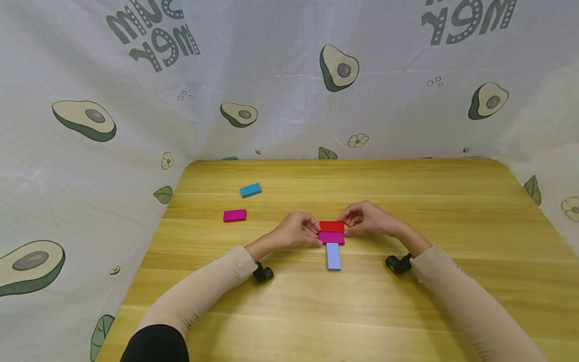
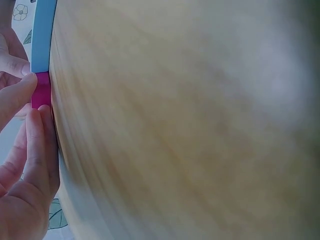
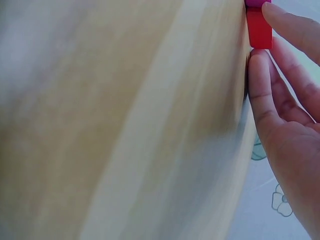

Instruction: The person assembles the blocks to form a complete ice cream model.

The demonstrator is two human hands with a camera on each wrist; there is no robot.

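On the wooden table, a red block (image 1: 331, 226) lies against the far long side of a magenta block (image 1: 331, 238). A light blue block (image 1: 333, 256) runs lengthwise toward me from the magenta block's near side. With thumb and fingertips, my left hand (image 1: 296, 230) pinches the left end of the magenta block; in the left wrist view its end face (image 2: 42, 90) shows between them. My right hand (image 1: 367, 219) pinches the red block's right end, its thumb near the seam with the magenta block. In the right wrist view, the red end face (image 3: 260, 28) appears between thumb and fingers.
Farther left on the table (image 1: 289, 311) lie another magenta block (image 1: 234, 215) and, behind it, a darker blue block (image 1: 251, 190). A white cloth (image 1: 280, 65) printed with avocados hangs behind the table and along its sides.
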